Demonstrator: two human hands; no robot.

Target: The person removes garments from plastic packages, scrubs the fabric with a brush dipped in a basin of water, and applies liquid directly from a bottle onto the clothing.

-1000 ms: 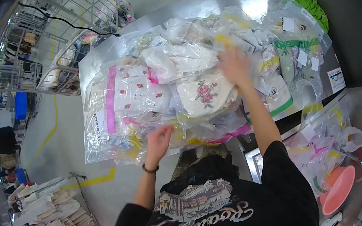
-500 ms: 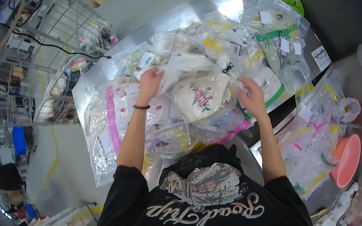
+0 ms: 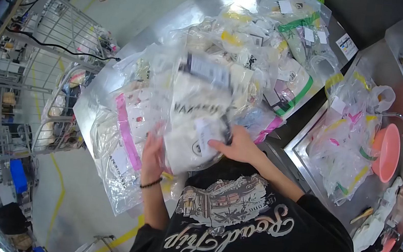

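Observation:
Close to my body I hold a clear plastic bag with a folded white garment inside. Dark lettering and a label with a dark edge show through it, blurred by motion. My left hand grips its lower left side, fingers partly hidden by the film. My right hand closes on the lower right edge, beside a white tag and a round black mark. Beneath and behind it lies a heap of bagged garments, among them a bag with a pink edge strip and one with a green strip.
The heap rests on a metal table. To the right, a metal sink-like surface holds more plastic bags and a pink basin. Wire carts stand to the left, with a black cable reaching the table edge.
Both hands have moved closer to my body, and a bag with a white garment is now between them. The rose-printed item in front of me no longer shows.

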